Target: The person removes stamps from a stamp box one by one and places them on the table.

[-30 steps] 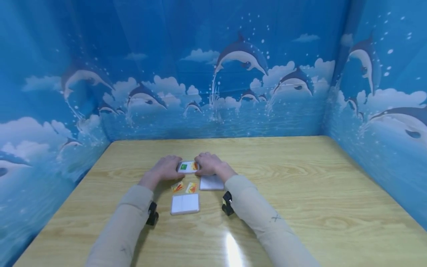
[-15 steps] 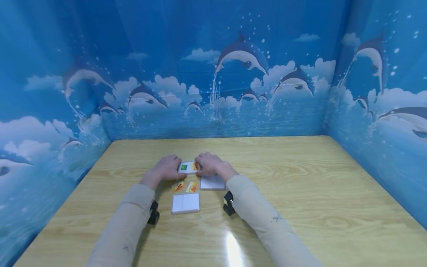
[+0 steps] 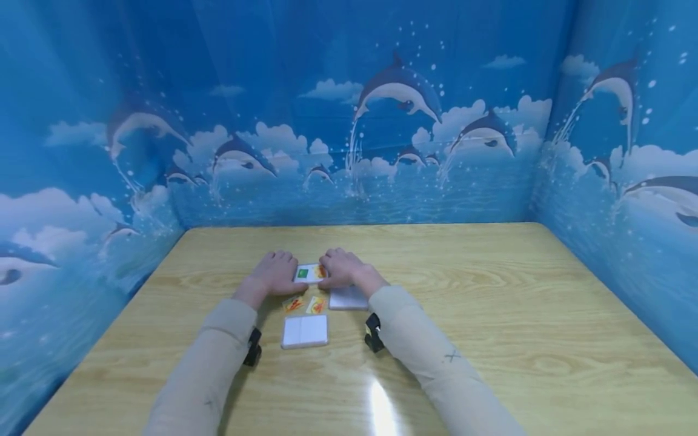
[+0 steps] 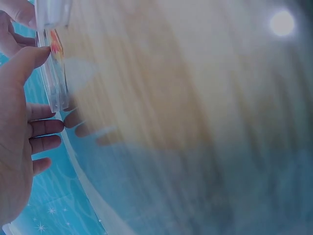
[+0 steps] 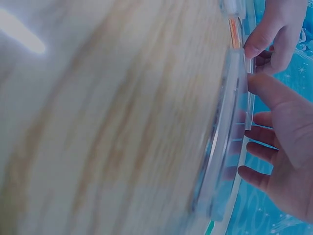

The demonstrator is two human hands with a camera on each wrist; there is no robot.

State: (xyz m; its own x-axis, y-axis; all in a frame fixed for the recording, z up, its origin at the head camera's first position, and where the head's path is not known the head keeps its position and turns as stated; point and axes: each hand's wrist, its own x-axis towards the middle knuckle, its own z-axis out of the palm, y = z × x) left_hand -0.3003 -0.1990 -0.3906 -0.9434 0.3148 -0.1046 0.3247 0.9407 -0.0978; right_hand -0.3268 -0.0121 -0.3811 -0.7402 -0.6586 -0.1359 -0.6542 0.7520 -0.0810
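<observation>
A flat clear-edged plastic case (image 3: 311,274) with a green square and a food picture on its face lies between my two hands. My left hand (image 3: 274,274) grips its left end, the thumb along the near edge and the fingers at the far side. My right hand (image 3: 342,267) holds the right end, thumb at the near edge and fingers beyond it. In the left wrist view, the thumb (image 4: 36,55) touches the edge of the case. Two small food picture cards (image 3: 293,304) lie on the table just nearer than the left hand.
A flat white case (image 3: 305,331) with clear edges lies nearer on the wood-grain table (image 3: 463,290). Another white case (image 3: 348,298) sits partly under my right wrist. A dolphin-print curtain (image 3: 349,194) stands along the table's back and sides.
My left hand has shifted slightly to the right, its thumb reaching further along the near edge of the case. The right hand stays almost where it was.
</observation>
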